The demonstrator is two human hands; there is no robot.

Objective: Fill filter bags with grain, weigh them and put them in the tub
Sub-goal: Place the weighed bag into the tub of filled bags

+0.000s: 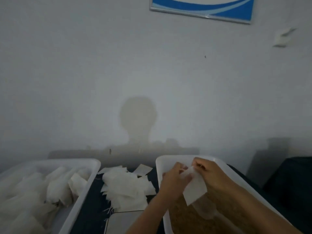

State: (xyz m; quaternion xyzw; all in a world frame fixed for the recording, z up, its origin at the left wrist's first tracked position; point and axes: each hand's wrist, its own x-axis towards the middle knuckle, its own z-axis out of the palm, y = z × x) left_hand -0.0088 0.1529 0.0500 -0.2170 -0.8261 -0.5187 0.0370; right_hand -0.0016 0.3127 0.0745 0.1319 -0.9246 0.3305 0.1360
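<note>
White filter bag (194, 184) pinched at its top by fingers of both hands, left (173, 179) and right (208, 173), over the grain tub (224, 164)

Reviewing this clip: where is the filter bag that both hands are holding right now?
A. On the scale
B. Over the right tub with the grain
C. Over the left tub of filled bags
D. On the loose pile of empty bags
B: the left hand and right hand pinch the filter bag above the grain in the right tub.

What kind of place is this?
Probably a small hand-packing workroom: a white tub of grain, a heap of empty filter bags on a dark table, and another tub of filled bags, against a bare wall.
</note>
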